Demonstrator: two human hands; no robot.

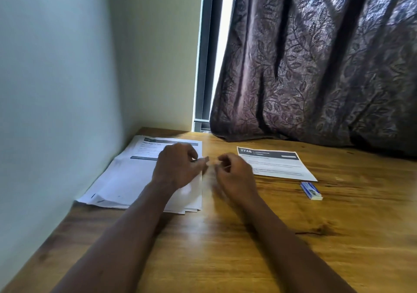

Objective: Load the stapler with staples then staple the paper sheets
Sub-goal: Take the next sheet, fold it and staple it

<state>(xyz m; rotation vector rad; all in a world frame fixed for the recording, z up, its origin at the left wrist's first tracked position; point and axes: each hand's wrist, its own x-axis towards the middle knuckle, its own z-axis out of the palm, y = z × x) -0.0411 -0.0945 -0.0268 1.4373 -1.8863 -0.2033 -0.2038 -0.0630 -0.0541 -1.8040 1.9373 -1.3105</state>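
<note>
My left hand (178, 165) and my right hand (234, 173) meet above the table's middle, fingers curled. Between their fingertips they pinch a small pale strip (211, 161), blurred, which looks like staples. A stack of printed paper sheets (126, 179) lies under and to the left of my left hand, against the wall. A single printed sheet (276, 165) lies to the right of my right hand. Further right, a small blue and white staple box (311, 191) sits on the wood. No stapler is in view.
The wooden table (225, 247) runs into a wall corner on the left. A dark patterned curtain (316, 66) hangs at the back right, its hem resting on the table's far edge, beside a window frame (204, 66).
</note>
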